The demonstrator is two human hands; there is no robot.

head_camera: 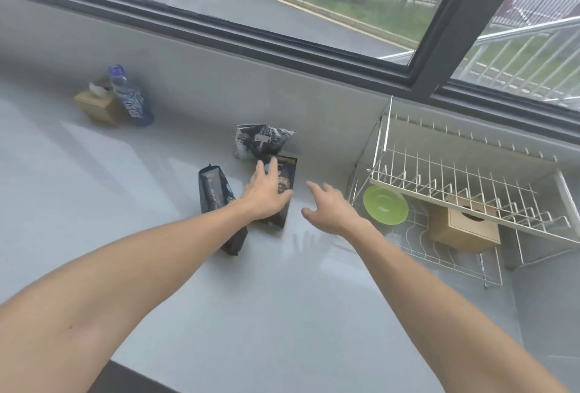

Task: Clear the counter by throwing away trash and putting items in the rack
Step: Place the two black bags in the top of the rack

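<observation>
I have both bare arms stretched out over the pale grey counter (282, 314). My left hand (266, 195) lies palm-down with fingers spread on the flat black foil pouch with brown label print (284, 185), pressing on it but not closed around it. My right hand (329, 207) hovers just beside the pouch, fingers loose and apart, holding nothing. A taller dark packet (219, 204) stands at my left forearm, and a crumpled black-and-silver bag (262, 141) sits behind the pouch near the wall. To the right, the white wire dish rack (464, 185) holds a green plate (385, 205) and a wooden box (464, 229). Far left stand a blue bottle (131, 97) and another wooden box (97, 107).
</observation>
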